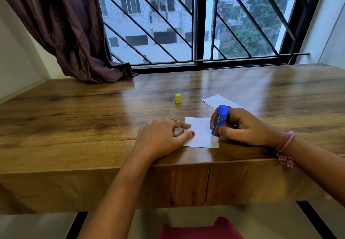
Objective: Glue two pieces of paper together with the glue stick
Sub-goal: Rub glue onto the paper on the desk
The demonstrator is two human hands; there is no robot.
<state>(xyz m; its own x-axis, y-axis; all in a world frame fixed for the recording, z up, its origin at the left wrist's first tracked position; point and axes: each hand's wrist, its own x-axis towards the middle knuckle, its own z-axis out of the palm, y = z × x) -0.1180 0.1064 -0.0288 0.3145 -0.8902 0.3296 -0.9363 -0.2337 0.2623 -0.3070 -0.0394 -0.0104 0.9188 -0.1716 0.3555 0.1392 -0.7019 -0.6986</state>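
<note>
The left hand (pixel 164 136) presses flat fingers on the paper (pixel 200 132) at centre frame to steady it while the right hand (pixel 240 128) grips the glue stick (pixel 220 120), tip down, spreading glue.

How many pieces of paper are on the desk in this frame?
2. One paper piece lies near the desk's front edge under both hands; the second paper piece lies farther back, partly hidden behind the glue stick.

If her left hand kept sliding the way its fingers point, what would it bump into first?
The left hand points right across the near paper, which its fingertips already touch. Going on, it would probably first meet the glue stick gripped by the right hand, though depth is hard to judge.
</note>
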